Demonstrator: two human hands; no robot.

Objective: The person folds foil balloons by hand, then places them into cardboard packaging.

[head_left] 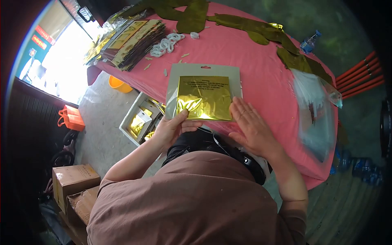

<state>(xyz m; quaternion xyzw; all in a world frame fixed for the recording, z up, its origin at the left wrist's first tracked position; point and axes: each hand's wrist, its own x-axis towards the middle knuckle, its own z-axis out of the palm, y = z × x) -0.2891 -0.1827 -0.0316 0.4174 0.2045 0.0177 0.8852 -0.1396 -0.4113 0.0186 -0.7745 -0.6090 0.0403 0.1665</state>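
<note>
A folded gold foil packet [204, 98] with printed dark text lies on a grey backing card [173, 77] that has a hang hole at its top. My left hand [173, 128] grips the near left corner, thumb on top of the foil and fingers beneath. My right hand [255, 128] is open, its fingers stretched out flat along the near right edge of the packet. Packet and card are at the near edge of a table under a pink cloth [261, 77], in front of my body.
Stacked gold packets [132, 41] and white cord bundles [167, 44] lie at the back left. Flat gold foil shapes [245, 24] line the far edge. Clear plastic bags [314, 118] lie right. Below left stand a white crate [126, 126] and cardboard boxes [75, 179].
</note>
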